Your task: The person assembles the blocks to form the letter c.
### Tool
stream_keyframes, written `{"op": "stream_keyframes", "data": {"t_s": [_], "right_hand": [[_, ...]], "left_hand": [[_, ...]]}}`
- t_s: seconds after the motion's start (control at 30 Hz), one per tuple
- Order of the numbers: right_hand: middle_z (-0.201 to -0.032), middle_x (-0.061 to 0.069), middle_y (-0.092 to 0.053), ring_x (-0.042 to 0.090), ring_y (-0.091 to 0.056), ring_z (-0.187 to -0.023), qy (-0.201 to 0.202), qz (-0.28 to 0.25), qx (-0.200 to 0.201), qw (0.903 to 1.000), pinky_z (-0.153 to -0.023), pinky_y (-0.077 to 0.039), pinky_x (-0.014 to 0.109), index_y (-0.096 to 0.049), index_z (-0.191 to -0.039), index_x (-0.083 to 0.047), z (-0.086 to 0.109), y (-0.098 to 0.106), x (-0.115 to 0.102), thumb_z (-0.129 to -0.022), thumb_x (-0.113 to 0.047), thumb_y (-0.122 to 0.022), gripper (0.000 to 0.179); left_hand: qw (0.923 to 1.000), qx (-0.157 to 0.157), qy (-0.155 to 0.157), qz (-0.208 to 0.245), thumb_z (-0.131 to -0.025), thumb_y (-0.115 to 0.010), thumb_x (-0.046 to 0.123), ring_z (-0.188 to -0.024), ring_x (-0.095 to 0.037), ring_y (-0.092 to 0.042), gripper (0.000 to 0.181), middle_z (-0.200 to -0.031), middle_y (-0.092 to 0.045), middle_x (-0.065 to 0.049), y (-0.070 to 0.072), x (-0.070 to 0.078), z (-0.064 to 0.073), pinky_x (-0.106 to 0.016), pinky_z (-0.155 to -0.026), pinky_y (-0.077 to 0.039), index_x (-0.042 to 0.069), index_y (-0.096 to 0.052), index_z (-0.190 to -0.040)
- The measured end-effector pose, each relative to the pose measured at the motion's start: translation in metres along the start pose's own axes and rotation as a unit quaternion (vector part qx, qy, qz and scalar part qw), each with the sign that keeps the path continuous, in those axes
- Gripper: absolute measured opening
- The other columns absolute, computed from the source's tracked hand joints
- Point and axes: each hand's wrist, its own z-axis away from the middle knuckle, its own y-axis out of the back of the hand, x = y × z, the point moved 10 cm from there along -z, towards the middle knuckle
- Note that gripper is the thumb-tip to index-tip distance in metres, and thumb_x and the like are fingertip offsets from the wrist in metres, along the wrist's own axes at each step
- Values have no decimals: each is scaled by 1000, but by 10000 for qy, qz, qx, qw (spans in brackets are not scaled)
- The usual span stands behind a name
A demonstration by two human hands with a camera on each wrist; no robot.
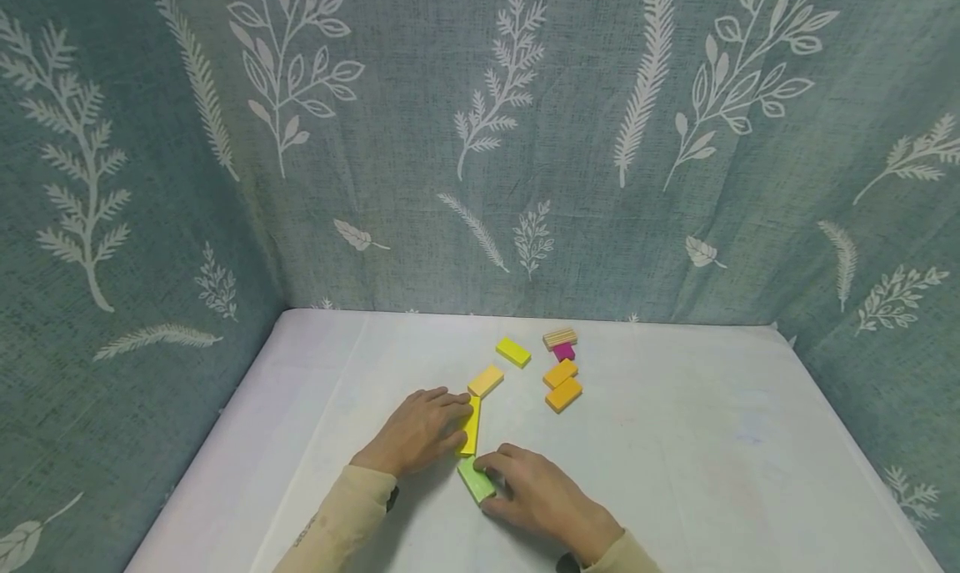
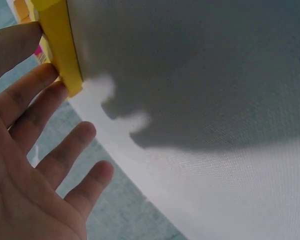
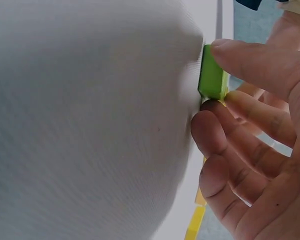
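My left hand (image 1: 422, 434) rests against a long yellow block (image 1: 470, 427), its thumb and fingertips touching along the block's left side. In the left wrist view the fingers (image 2: 65, 155) are spread and fairly straight, the ring and little fingers clear of the yellow block (image 2: 60, 42). A light green block (image 1: 476, 481) lies just in front of the yellow one, close to its near end. My right hand (image 1: 536, 490) pinches that green block between thumb and fingers. The right wrist view shows the thumb at one end of the green block (image 3: 212, 72) and fingertips at the other.
Beyond the long yellow block lie a pale orange block (image 1: 486, 381) and a bright yellow block (image 1: 513, 353), forming a curved line. To their right sit two orange blocks (image 1: 563, 395), a magenta block (image 1: 564, 352) and a striped tan block (image 1: 559, 339). Patterned cloth (image 1: 487, 248) surrounds the white table (image 1: 697, 439).
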Motion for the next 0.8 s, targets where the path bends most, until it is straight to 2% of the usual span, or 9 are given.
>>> {"op": "stream_keyframes", "data": {"t_s": [0.1,0.2,0.33,0.43,0.53,0.6,0.8], "right_hand": [[-102,-14,-61,-1,-50,-80,-43,10,-12,10000,-77,-54,21,-68,-126,-22,2,2,2,-87,-36,-81,44],[-104,-14,-63,-2,-51,-80,48,-39,150,9999,-76,-54,21,-69,-126,-23,4,6,2,-89,-35,-79,41],[-104,-13,-68,-2,-56,-80,503,-102,748,9959,-73,-53,18,-72,-122,-22,10,19,-2,-91,-28,-76,32],[-102,-12,-70,1,-61,-79,928,-76,1308,9870,-72,-53,17,-73,-117,-20,17,31,-6,-91,-24,-76,27],[-100,-12,-70,3,-63,-79,1103,-36,1675,9797,-71,-53,17,-73,-115,-19,23,41,-5,-90,-22,-77,25],[-100,-12,-70,2,-63,-80,1030,-40,1742,9793,-70,-54,17,-73,-116,-20,26,45,-1,-90,-22,-78,26],[-105,-12,-70,1,-62,-84,510,-88,1621,9854,-72,-55,18,-70,-122,-22,30,52,18,-92,-26,-76,30]], "left_hand": [[9999,-49,-51,-103,-97,-67,33,-131,-29,-56,35,-139,-63,-2,-1,1,-2,-48,-111,-43,14,-70,-127],[9997,-32,-139,-192,-97,-67,34,-131,-28,-55,38,-141,-61,-3,-1,3,-3,-48,-111,-43,14,-68,-130],[9996,57,-215,-198,-98,-66,33,-133,-29,-53,46,-146,-56,-7,1,5,-6,-48,-112,-42,11,-60,-138],[9996,47,-194,-219,-101,-63,33,-136,-30,-50,50,-150,-52,-7,2,5,-11,-48,-113,-40,9,-55,-144],[9995,-43,-142,-277,-102,-61,33,-139,-30,-48,51,-152,-50,-5,1,4,-16,-48,-115,-38,10,-53,-147],[9994,-123,-101,-292,-103,-60,33,-140,-30,-46,51,-154,-49,-4,0,3,-19,-48,-116,-37,11,-52,-148],[9993,-322,-35,-164,-103,-59,35,-142,-33,-43,53,-156,-46,-4,-5,1,-26,-52,-116,-35,14,-50,-151]]}}
